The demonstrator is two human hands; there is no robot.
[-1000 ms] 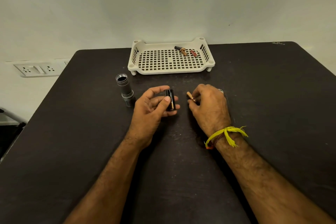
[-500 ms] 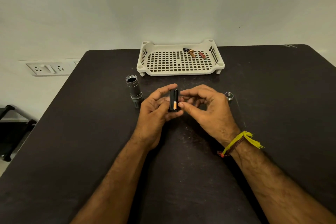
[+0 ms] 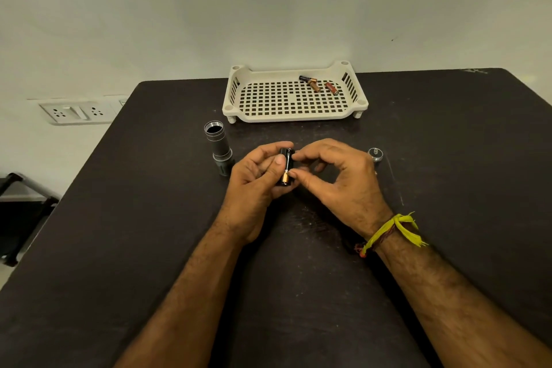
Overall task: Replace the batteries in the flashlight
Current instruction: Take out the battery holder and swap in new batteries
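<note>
Flashlight body stands open-ended on the tabletop, left of our hands, ready for refilling. Our left hand grips the battery holder upright while our right hand pinches a battery into it.

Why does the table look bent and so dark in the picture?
Head view: the wide-angle lens bends the table edges, so they fan outward; soft, dim light leaves the black top dark, with faint shadows under both hands; the battery holder looks slightly blurred, while the tray looks clearer.
</note>
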